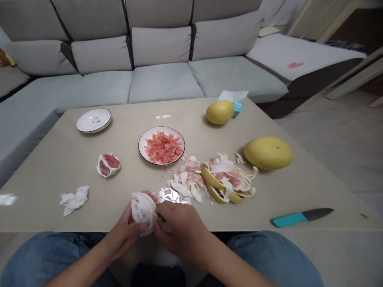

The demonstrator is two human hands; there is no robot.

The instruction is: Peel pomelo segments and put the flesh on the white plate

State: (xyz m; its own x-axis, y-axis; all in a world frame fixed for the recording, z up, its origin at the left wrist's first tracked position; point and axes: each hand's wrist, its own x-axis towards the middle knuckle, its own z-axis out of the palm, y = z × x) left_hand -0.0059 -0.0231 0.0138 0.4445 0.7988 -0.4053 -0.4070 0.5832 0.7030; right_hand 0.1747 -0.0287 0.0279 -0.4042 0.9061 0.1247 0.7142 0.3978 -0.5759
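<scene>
My left hand [127,230] is wrapped round a peeled chunk of pomelo [143,211], white with pith and membrane, just over the table's near edge. From the right, my right hand [179,225] has its fingers curled and closed against the side of that chunk, pinching at its white skin. What lies between those fingertips is mostly hidden. Another pomelo piece [108,164] with red flesh showing rests on the table to the left. Beyond my hands stands a plate [143,156] with a dark rim, heaped with loose pink pomelo flesh [164,147].
Pomelo rind and pith scraps [215,179] spread right of my hands. Two whole pomelos [267,153] lie farther right, one beside a tissue pack [237,107]. A knife [302,217] with a turquoise handle lies near the front edge. Crumpled tissue [74,200] and a white dish [93,120] are at left.
</scene>
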